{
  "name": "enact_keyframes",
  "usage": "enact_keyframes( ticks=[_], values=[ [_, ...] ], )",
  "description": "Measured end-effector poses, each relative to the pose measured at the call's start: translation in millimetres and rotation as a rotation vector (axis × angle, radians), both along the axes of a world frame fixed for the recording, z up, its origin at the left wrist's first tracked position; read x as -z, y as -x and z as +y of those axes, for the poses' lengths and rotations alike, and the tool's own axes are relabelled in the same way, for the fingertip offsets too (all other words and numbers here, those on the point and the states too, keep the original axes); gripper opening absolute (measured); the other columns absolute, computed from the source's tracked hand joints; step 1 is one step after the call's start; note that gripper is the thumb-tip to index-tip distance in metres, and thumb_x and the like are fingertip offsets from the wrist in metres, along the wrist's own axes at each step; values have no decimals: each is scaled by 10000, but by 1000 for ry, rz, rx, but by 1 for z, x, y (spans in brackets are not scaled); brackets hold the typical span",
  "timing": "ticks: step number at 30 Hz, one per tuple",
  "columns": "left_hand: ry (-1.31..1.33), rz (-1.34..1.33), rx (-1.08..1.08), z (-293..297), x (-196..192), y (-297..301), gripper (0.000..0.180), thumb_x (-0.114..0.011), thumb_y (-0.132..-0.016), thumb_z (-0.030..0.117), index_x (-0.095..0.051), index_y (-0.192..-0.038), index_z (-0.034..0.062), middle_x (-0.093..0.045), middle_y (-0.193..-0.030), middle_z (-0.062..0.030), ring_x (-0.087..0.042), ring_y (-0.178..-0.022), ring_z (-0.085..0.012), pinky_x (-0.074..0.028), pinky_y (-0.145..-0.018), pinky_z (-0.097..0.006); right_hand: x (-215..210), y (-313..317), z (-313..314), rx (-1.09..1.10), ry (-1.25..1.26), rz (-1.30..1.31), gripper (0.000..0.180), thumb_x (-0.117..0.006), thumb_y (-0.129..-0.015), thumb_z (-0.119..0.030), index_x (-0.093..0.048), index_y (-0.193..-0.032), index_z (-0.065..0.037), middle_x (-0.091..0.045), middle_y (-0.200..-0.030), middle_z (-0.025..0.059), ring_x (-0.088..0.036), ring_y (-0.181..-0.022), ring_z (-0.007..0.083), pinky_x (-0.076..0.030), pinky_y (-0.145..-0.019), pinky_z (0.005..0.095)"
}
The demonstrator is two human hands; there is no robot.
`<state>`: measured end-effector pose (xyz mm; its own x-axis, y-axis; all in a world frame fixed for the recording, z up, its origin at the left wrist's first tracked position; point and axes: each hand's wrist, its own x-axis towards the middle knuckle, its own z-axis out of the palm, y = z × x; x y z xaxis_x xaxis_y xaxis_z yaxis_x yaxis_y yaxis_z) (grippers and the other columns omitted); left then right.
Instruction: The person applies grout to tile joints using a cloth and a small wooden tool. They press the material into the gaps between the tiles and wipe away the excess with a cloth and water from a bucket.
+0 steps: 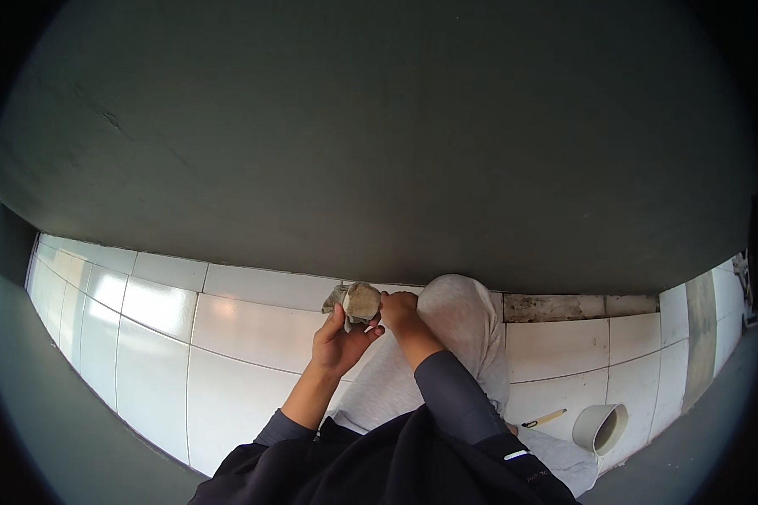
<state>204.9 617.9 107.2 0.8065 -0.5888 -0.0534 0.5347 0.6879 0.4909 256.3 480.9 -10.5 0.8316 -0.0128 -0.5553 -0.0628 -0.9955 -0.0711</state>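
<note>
Holding a tan lump [363, 301] up in front of the body, left hand [337, 343] beneath and right hand [398, 308] at its side.

Left hand supports the lump between raised thumb and curled fingers; right hand is closed in at its right edge, but whether it grips the lump or some small item cannot be told. A grey scrap [334, 299] sits against the lump's left side. Risk, as judged: the lump could slip or crumble if the left hand's light support shifts under pressure from the right. The yellow tool [547, 417] and tub [591, 427], right of and nearer the body than the hands, could be knocked by the leg. Not determined: the lump's underside, the right fingertips, the tub's contents.
</note>
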Motion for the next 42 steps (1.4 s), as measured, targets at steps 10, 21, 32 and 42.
enact_keyframes(
  ticks=[10, 21, 32, 42],
  values=[
    [2, -74, 93, -36, -44, 9, 560, -465, -863, 480, -409, -1222, 55, -478, -1002, -37, -409, -805, -133, -346, -734, -313, -40, 29, -17, 615, -1478, -402, 208, -467, -863, -199, -573, -1012, -98, -622, -864, 68, -618, -773, 190, -482, -663, 290],
    [119, -145, 287, -78, -70, 33, 554, -510, -844, 472, -424, -1228, 82, -521, -1044, -94, -442, -826, -174, -369, -760, -346, -175, 169, -158, 915, -2090, -1059, 254, -420, -937, -142, -392, -1183, -84, -489, -1138, 32, -489, -1060, 166, -413, -880, 372],
    [25, -58, 1019, -235, -45, 171, 491, -476, -887, 400, -442, -1202, 25, -526, -1087, -144, -487, -847, -189, -416, -787, -363, -241, 447, -291, 1366, -1086, -1563, 328, -550, -886, -280, -512, -1048, 3, -579, -966, 89, -575, -899, 168, -487, -782, 332],
    [-94, 77, 1143, -265, -11, 214, 448, -497, -886, 372, -457, -1187, 42, -532, -1087, -152, -506, -845, -189, -435, -782, -357, -169, 518, -321, 1533, -287, -1366, 269, -531, -711, 10, -507, -973, -43, -542, -886, 124, -541, -871, 241, -419, -781, 319]
  ],
)
